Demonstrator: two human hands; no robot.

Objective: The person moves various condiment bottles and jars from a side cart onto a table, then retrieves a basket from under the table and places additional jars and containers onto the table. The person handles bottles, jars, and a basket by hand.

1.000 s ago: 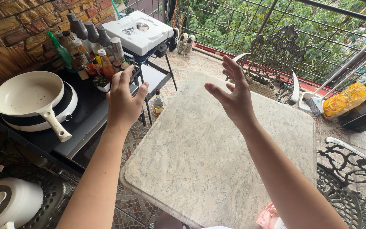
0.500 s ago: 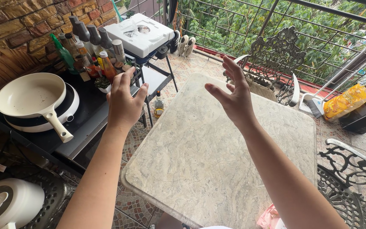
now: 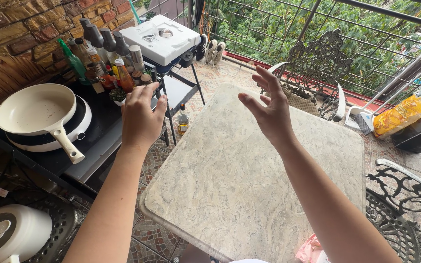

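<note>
Marble, grey-veined, formed the square table top (image 3: 249, 185) beneath my raised arms. My right hand (image 3: 269, 114) was held in the air above its far half, fingers spread apart, clasping nothing. My left hand (image 3: 140, 119) was raised above the table's left edge, fingers loosely curled and empty, just in front of a cluster of sauce bottles (image 3: 105, 58) on the dark side counter (image 3: 98, 141). A cream frying pan (image 3: 35, 114) sat on that counter, well apart from both hands.
</note>
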